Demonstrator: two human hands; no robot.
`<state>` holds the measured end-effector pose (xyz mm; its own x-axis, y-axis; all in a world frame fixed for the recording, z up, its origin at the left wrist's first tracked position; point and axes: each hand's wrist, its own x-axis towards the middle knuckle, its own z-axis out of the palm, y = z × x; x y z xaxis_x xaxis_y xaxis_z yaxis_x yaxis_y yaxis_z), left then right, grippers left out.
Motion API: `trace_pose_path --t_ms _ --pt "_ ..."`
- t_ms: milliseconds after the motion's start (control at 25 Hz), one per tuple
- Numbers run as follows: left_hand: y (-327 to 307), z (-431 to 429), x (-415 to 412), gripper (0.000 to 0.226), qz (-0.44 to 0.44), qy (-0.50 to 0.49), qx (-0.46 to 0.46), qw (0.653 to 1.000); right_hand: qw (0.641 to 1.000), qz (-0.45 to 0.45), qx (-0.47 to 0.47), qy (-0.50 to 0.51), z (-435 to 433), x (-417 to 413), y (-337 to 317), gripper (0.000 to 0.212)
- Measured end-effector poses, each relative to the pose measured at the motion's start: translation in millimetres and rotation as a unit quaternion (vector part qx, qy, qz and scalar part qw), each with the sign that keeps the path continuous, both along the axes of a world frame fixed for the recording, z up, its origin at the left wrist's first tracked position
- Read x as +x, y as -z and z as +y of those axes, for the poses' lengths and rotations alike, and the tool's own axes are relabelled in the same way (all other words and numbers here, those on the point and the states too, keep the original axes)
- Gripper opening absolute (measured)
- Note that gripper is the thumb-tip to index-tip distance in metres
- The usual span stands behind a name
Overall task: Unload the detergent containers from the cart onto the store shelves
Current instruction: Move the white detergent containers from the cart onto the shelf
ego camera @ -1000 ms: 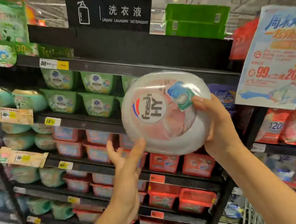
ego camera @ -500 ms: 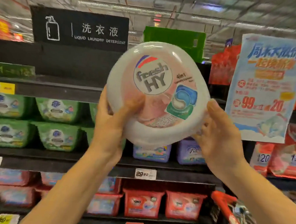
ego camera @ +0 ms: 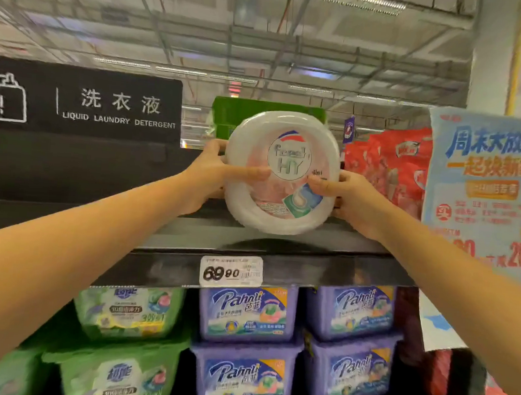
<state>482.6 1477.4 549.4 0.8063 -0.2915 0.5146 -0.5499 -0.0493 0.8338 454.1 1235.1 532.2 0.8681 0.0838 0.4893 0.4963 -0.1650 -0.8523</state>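
- White plastic tub [ego camera: 282, 171], one only, was gripped by two hands: left hand [ego camera: 212, 169] and right hand [ego camera: 345, 194], fingers [ego camera: 248, 173] curled round opposite sides, probably to keep its label facing out.
- Its lower edge was at the top shelf [ego camera: 325, 272], above one price tag [ego camera: 231, 271]; contact was unclear.
- Below stood four purple boxes [ego camera: 246, 313] and at least two green boxes [ego camera: 128, 311].
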Motion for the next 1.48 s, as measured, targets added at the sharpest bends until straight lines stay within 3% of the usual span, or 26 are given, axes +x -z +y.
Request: trace_pose_path --t_ms 160,360,480,760,880,1160,1320,1480 --pt "-3 -12 75 0.081 0.021 0.005 0.049 0.999 0.999 0.036 -0.007 0.018 -12 68 -5 0.063" --pt "6 -32 150 0.065 0.051 -0.008 0.066 0.996 0.996 0.075 -0.037 0.04 -30 140 -8 0.041" --pt "7 -44 192 0.065 0.061 -0.04 0.077 0.994 0.992 0.089 -0.04 0.081 -40 176 -8 0.034" --pt "-1 -60 252 0.08 0.072 -0.126 0.175 0.974 0.973 0.128 -0.087 0.17 -46 227 -13 0.051" --pt "9 -72 266 0.085 0.055 -0.198 0.15 0.967 0.955 0.084 -0.133 0.252 -42 237 -9 0.073" --pt "27 -94 258 0.077 0.038 -0.302 0.102 0.947 0.899 0.053 -0.223 0.374 -27 246 0 0.073" --pt "24 -93 238 0.051 0.084 -0.286 0.074 0.952 0.9 0.081 -0.193 0.383 -20 230 6 0.056" --pt "4 -77 194 0.025 0.097 -0.202 0.011 0.975 0.914 0.005 -0.152 0.377 -7 185 -6 0.028"
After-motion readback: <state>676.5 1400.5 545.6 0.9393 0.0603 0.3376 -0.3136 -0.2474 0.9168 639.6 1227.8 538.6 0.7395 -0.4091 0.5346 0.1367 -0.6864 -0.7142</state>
